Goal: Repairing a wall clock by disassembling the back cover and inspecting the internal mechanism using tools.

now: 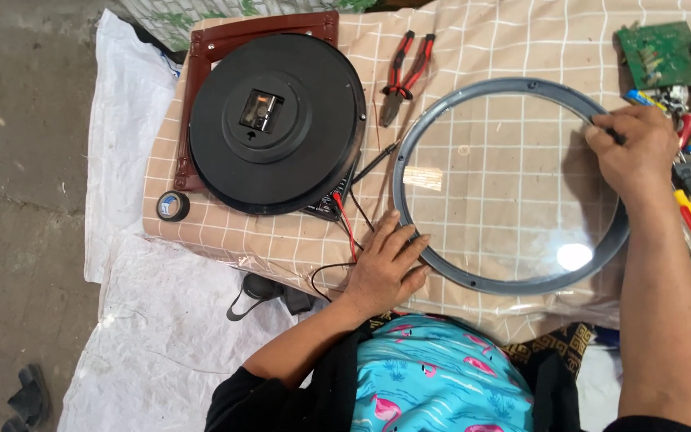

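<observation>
the grey glass-fronted ring (473, 282) lies flat on the checked tabletop (473, 48) just right of the black clock back (277, 124) — left hand (385, 264) rests open-fingered on its near-left rim, right hand (633, 148) at its far-right rim, fingers closed on a thin dark tool (613, 134).

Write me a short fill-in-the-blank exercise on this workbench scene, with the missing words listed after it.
1. The left hand rests on the lower-left rim of the grey ____ frame.
2. The right hand holds a thin dark tool at the frame's upper-____ edge.
3. The red-handled pliers lie between the frame and the black ____ clock back.
4. A roll of black tape sits to the ____ of the clock back.

Missing words: round; right; round; left
</observation>
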